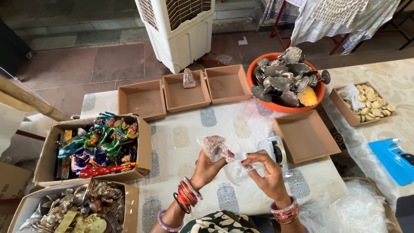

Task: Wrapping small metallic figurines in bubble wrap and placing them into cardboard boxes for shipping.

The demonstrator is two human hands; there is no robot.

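Note:
My left hand (206,169) grips a small brownish figurine wrapped in clear plastic (214,147), held above the cloth-covered table (224,125). My right hand (265,171) pinches the loose end of the same clear plastic wrap (237,170) just to the right of it. Both wrists carry red and purple bangles. A white tape dispenser (272,149) sits on the table right behind my right hand.
Three open brown trays (142,100) line the far edge, the middle one holding a small figurine (188,79). An orange bowl (282,105) of metal pieces, another tray (305,136), a box of colourful figures (99,144), a box of brass figures (82,209), a tray of pale discs (366,103), a blue tool (392,159).

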